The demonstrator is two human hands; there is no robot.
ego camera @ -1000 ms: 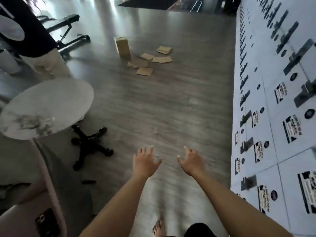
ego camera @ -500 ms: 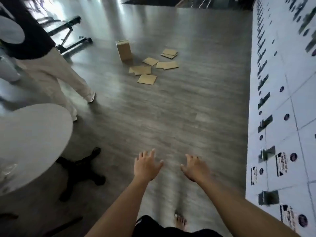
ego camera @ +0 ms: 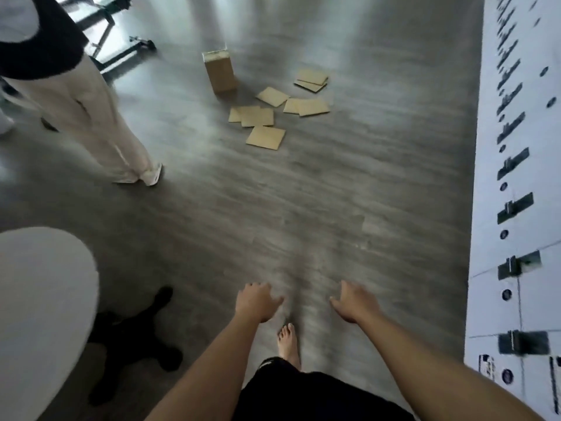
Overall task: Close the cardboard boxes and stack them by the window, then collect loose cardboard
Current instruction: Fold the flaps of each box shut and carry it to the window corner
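A small closed cardboard box (ego camera: 220, 71) stands upright on the grey wood floor ahead. Several flat loose cardboard pieces (ego camera: 266, 137) lie scattered to its right and in front of it, some overlapping. My left hand (ego camera: 256, 302) and my right hand (ego camera: 352, 302) hang out in front of me, low in the view, well short of the cardboard. Both hold nothing, with fingers loosely curled downward. My bare foot shows between them.
Another person's legs in cream trousers (ego camera: 100, 129) stand at the left. A round white table (ego camera: 39, 314) on a black star base (ego camera: 136, 338) sits at lower left. White lockers (ego camera: 516, 208) line the right side. A black metal frame (ego camera: 121, 53) stands at upper left.
I have walked forward, so the box and cardboard pieces are nearer. The other person stepped further into view at left. My hands stay out front, fingers now drooping more.
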